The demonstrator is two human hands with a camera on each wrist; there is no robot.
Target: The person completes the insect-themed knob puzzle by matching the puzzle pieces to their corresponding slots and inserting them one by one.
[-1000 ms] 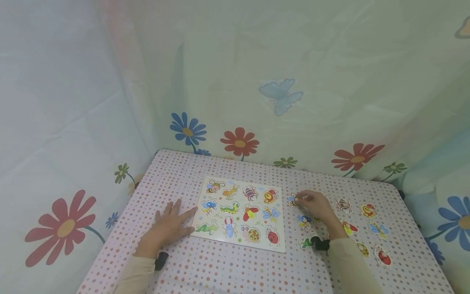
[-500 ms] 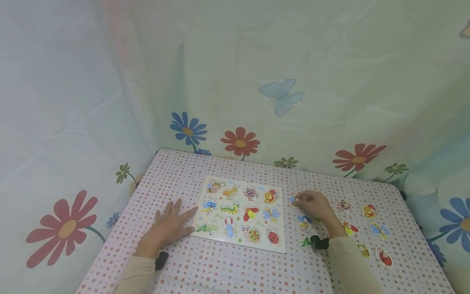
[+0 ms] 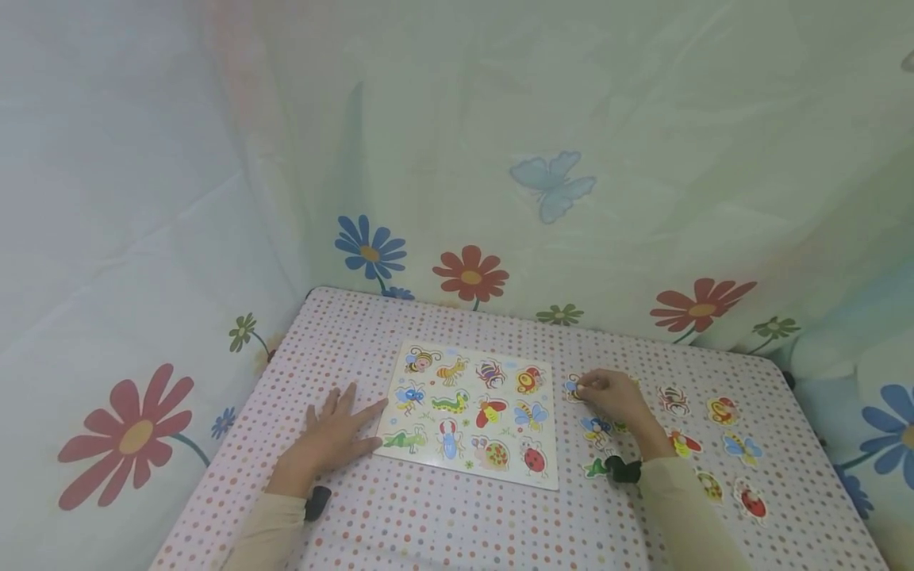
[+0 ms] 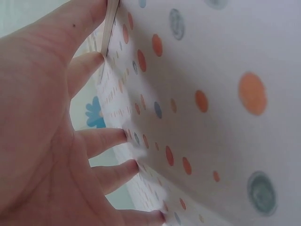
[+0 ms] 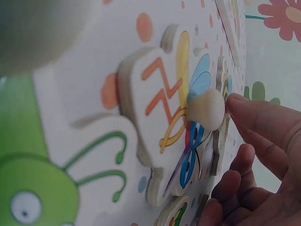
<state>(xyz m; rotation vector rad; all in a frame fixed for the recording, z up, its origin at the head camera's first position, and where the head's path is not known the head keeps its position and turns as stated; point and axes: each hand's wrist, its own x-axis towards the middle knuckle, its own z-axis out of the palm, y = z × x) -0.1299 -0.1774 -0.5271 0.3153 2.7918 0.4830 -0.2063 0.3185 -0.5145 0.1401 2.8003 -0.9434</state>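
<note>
A wooden insect puzzle board (image 3: 500,477) lies on the dotted table, printed with rows of bugs. My left hand (image 3: 327,440) is spread flat at its left side, thumb and index fingertip against the board's edge (image 4: 110,28); the other fingertips touch the cloth. To the right of the board, my right hand (image 3: 617,400) pinches the bee puzzle piece (image 3: 572,390) between thumb and index finger. Most of that piece is hidden by the fingers. Closer to the right wrist camera lie a blue-winged insect piece (image 5: 157,94) with a round wooden knob and a green grasshopper piece (image 5: 28,181).
Right of my right hand lie more loose pieces: a spider (image 3: 673,401), a red-and-yellow butterfly (image 3: 723,411), a blue-winged dragonfly (image 3: 743,449), a ladybird (image 3: 751,503) and a snail (image 3: 710,486). A flower-printed curtain (image 3: 457,159) hangs behind the table (image 3: 428,523).
The head view has shifted slightly, moving the scene a little to the right. Both hands keep their places beside the board and at the bee piece.
</note>
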